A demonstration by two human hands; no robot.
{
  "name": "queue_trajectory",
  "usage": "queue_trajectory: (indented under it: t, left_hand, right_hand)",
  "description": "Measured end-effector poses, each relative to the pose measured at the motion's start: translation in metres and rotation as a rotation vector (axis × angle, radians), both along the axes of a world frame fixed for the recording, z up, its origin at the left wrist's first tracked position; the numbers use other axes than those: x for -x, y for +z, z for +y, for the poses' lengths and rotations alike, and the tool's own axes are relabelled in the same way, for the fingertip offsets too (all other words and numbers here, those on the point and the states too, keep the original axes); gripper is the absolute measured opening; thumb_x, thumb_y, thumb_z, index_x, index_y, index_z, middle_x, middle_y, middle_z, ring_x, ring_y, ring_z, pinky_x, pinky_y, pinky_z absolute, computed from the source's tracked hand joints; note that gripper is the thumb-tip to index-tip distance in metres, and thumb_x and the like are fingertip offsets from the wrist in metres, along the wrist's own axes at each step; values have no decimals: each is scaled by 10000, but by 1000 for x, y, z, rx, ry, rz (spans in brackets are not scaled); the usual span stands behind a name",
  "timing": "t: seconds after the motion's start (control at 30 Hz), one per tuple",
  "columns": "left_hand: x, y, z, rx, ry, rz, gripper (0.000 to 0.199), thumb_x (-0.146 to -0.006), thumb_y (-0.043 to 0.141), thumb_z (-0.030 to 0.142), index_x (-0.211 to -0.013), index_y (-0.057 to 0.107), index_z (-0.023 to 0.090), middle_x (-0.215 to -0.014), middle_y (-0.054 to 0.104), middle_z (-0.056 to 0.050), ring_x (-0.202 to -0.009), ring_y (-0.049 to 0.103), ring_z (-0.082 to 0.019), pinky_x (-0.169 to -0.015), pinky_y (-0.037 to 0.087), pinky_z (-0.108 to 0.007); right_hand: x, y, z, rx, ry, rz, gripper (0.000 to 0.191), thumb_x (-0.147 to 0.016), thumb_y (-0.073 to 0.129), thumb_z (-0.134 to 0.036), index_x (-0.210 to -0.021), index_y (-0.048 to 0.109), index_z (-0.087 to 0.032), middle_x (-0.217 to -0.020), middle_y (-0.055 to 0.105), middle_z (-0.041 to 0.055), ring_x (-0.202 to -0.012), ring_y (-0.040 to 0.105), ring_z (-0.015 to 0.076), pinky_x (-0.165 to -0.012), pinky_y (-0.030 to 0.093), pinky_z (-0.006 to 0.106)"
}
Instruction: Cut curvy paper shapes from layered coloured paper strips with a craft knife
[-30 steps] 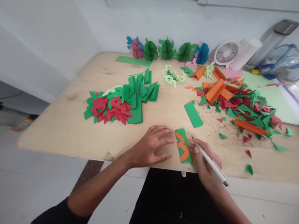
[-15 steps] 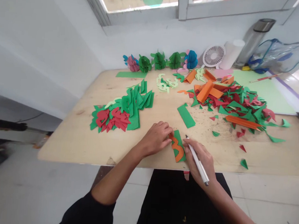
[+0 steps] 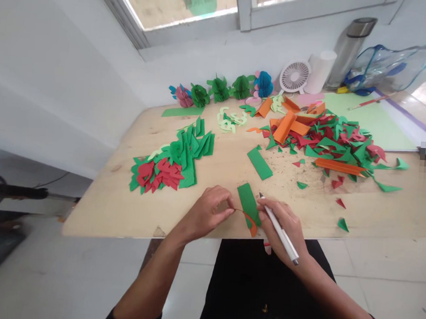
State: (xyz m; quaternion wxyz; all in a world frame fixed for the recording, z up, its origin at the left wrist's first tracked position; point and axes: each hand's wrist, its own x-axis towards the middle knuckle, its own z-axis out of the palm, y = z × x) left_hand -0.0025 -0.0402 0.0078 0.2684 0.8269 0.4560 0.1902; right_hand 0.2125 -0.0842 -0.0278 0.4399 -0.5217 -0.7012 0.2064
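Observation:
Between thumb and fingers, my left hand [image 3: 211, 209] pinches one end of a wavy orange paper cutout [image 3: 252, 225], which is tilted and partly off the paper beneath. That paper is a green strip [image 3: 247, 201] near the table's front edge. My right hand [image 3: 281, 222] is closed round a white pen [image 3: 282, 236], its dark tip pointing up and left just beside the strip. The right fingers rest at the strip's right edge. Another green strip [image 3: 260, 163] lies flat a little farther back.
Red cutouts [image 3: 161, 174] and folded green paper [image 3: 194, 148] are piled at left. Red, green and orange scraps [image 3: 341, 144] spread at right. Along the wall stand honeycomb paper figures [image 3: 218, 88], a small fan [image 3: 295, 77], a bottle [image 3: 352, 52] and a clear bag [image 3: 390, 70].
My left hand has lifted the orange cutout's left end off the green strip, uncovering most of it. The right hand still holds the pen. The view has shifted slightly.

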Motion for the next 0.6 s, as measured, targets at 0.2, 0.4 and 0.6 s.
queue_trajectory:
  t: [0.2, 0.4, 0.6]
  left_hand:
    - [-9, 2, -16, 36, 74, -71, 132, -895, 538, 246, -770, 554, 207, -788, 628, 14, -761, 574, -157, -791, 476, -313]
    - [-25, -2, -21, 44, 147, -146, 175, -908, 535, 242, -739, 556, 202, -740, 628, 26, -734, 587, -145, -800, 480, -311]
    - [-32, -6, -28, 19, 287, -208, 70, -907, 553, 243, -941, 600, 205, -888, 672, 0, -853, 637, -161, -826, 506, -316]
  right_hand:
    - [-6, 8, -12, 4, 63, 13, 170, -874, 543, -222, -1007, 645, -250, -778, 737, 7, -718, 702, 180, -728, 559, 338]
    - [-5, 1, -15, -23, 46, 39, 123, -881, 564, -219, -972, 644, -243, -766, 716, 8, -687, 684, 168, -715, 555, 320]
    - [-11, -3, -15, 66, -61, 100, 118, -883, 571, -269, -938, 673, -248, -848, 737, 36, -772, 695, 186, -699, 560, 306]
